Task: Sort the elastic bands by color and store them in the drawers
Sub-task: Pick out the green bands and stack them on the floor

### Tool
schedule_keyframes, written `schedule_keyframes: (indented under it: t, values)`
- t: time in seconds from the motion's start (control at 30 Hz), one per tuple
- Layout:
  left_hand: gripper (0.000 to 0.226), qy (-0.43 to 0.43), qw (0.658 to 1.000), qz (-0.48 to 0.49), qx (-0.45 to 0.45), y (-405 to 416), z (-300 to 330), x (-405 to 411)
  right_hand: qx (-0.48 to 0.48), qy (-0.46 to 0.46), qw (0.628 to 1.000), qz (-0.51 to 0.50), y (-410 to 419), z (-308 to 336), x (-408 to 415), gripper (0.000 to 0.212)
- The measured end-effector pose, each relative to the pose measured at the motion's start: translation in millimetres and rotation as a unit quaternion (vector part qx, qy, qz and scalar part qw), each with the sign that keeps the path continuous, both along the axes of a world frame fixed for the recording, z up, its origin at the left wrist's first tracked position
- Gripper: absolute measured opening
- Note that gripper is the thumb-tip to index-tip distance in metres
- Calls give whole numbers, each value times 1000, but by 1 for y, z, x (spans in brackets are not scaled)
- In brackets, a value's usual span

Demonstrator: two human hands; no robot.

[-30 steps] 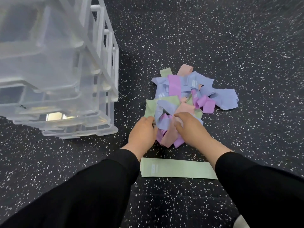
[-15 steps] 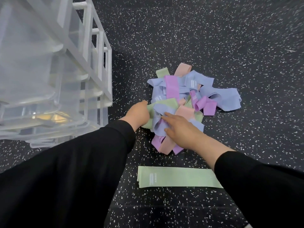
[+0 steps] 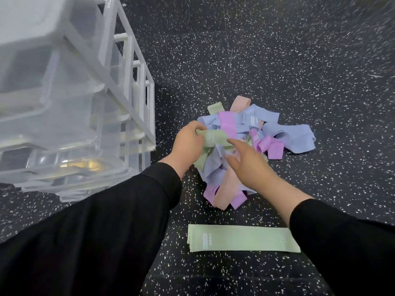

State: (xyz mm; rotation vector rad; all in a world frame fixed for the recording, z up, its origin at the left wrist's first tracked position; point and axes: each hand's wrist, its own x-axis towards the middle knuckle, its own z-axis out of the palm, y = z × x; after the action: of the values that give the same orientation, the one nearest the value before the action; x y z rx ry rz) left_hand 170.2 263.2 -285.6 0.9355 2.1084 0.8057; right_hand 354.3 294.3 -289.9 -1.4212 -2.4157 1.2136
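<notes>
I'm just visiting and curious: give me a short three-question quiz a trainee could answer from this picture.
1. True or false: the left hand grips a green band pulled from the pile.
2. Which colour is the band laid flat on the floor, apart from the pile? A purple, B green, C pink.
3. Fill in: the drawer unit stands on the person's ____ side.

Key: 1 true; 2 B, the flat green band; 3 left. The right hand reaches into the pile.

Drawer unit [image 3: 70,116] blocks the left
</notes>
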Motion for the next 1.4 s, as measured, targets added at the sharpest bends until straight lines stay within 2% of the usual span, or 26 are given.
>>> schedule_keyframes:
  t: [0.23,0.33,0.57,0.63,0.73,0.8,0.87,0.97,1.03,1.07,1.17,1.27,1.33,1.4]
  values:
    - [39,15,991,-102,83,3,86,18,24,67,996,-53,11,65,0,55]
    - [40,45,984,-145,93,-5,127,25,36,72,996,-41,6,98,4,55]
    - [36,144,960,-211,118,-28,230,37,28,198,980,-21,-11,183,5,57]
    - [32,154,954,-214,146,-38,253,39,31,226,973,-20,-19,204,5,48]
    - [31,160,952,-193,177,-54,277,39,43,244,968,-30,-35,224,6,22]
    - [28,169,954,-172,179,-64,289,37,46,257,965,-40,-46,233,6,14]
    - [19,194,951,-165,173,-75,301,36,41,271,960,-51,-57,238,7,17]
    - [15,227,944,-176,161,-93,315,36,22,299,952,-60,-71,247,10,38]
    - [13,217,944,-190,162,-103,321,36,5,314,948,-50,-77,252,13,47]
    - [13,207,944,-198,164,-108,322,36,2,314,949,-37,-80,254,15,44]
    - [13,169,948,-204,176,-120,325,37,26,307,951,-20,-91,262,18,14]
    - [14,122,952,-179,216,-128,326,38,59,290,954,-54,-96,263,20,16]
    - [15,60,961,-150,226,-133,322,37,40,304,949,-72,-98,266,19,18]
    - [18,37,970,-127,205,-136,316,34,9,320,944,-76,-98,264,20,17]
